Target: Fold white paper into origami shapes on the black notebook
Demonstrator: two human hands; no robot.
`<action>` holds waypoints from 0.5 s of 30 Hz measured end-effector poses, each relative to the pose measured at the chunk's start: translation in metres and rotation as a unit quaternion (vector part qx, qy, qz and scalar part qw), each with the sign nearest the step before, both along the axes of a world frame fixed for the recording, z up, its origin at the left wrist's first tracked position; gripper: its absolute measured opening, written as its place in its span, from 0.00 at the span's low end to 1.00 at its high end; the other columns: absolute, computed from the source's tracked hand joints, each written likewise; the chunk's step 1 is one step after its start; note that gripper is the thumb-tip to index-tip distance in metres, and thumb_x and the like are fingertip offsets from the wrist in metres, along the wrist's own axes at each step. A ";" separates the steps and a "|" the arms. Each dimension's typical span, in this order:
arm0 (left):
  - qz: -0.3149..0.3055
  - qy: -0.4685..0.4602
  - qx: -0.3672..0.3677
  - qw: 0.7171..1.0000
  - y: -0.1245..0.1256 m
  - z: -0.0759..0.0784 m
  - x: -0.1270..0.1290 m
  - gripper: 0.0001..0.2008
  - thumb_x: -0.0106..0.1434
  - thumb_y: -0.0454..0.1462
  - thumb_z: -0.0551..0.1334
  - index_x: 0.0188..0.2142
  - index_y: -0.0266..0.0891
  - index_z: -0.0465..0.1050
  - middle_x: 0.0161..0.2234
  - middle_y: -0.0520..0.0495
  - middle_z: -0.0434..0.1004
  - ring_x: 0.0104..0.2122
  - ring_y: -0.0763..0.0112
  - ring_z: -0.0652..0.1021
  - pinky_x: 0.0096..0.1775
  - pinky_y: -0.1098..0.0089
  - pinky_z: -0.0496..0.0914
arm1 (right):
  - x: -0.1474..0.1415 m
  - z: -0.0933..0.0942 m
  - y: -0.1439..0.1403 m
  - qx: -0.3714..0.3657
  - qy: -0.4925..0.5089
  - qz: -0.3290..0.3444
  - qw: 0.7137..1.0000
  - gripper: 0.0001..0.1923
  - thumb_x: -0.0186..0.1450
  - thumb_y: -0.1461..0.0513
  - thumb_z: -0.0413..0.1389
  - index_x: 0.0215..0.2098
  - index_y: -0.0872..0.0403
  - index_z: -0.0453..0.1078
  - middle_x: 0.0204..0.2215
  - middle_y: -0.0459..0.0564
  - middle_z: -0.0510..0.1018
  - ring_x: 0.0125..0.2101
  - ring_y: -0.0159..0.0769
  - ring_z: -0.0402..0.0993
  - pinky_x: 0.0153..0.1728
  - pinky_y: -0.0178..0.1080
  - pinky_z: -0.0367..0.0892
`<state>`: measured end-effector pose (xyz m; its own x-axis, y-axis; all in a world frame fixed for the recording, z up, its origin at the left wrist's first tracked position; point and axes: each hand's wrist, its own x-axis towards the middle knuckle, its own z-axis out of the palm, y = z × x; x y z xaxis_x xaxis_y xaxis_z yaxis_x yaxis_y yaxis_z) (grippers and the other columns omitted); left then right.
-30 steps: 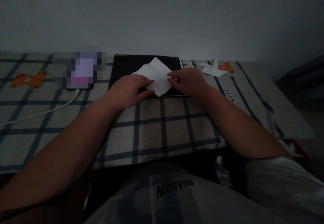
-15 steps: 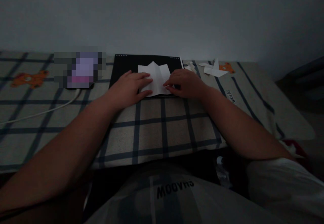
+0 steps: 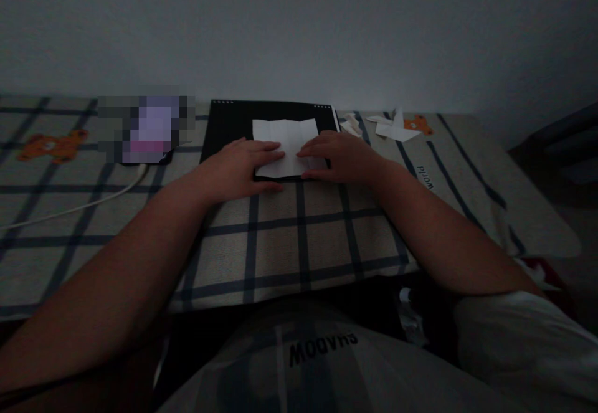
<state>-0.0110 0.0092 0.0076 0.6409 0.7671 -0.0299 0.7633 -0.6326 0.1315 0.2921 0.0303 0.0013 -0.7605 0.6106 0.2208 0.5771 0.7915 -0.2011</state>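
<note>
A creased white sheet of paper (image 3: pixel 284 136) lies square on a black notebook (image 3: pixel 233 126) at the back of the checked cloth surface. My left hand (image 3: pixel 243 167) presses flat on the paper's left lower part, fingers pointing right. My right hand (image 3: pixel 343 154) rests on its right lower edge, fingertips touching the paper near the middle. Both hands hide the sheet's near edge.
A blurred-out device (image 3: pixel 147 128) sits left of the notebook with a white cable (image 3: pixel 70 207) running off to the left. Folded white paper pieces (image 3: pixel 395 126) lie to the right. A plain wall stands close behind. The cloth's near edge (image 3: pixel 289 288) drops to my lap.
The paper was turned from a diamond position to square with the notebook and now lies flat. Both hands slid slightly nearer and press it down.
</note>
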 end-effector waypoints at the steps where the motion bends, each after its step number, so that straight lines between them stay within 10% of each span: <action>1: -0.001 -0.004 -0.002 1.000 0.000 0.000 -0.001 0.38 0.74 0.58 0.63 0.75 0.42 0.77 0.79 0.38 0.72 0.76 0.42 0.74 0.78 0.43 0.62 | 0.000 0.001 0.000 0.001 -0.003 0.004 1.000 0.25 0.77 0.49 0.65 0.65 0.54 0.85 0.61 0.63 0.89 0.60 0.56 0.83 0.60 0.53 0.72; 15: 0.000 -0.078 -0.023 0.997 -0.004 0.008 -0.002 0.30 0.78 0.52 0.51 0.56 0.45 0.90 0.64 0.45 0.89 0.66 0.52 0.85 0.68 0.57 0.75 | 0.001 0.001 0.001 0.014 -0.015 0.038 0.999 0.25 0.73 0.45 0.68 0.58 0.52 0.88 0.52 0.59 0.89 0.50 0.52 0.83 0.53 0.48 0.70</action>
<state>-0.0133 0.0050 0.0159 0.6398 0.7678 0.0347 0.7321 -0.6226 0.2765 0.2931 0.0316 0.0019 -0.8109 0.5449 0.2134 0.5207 0.8382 -0.1620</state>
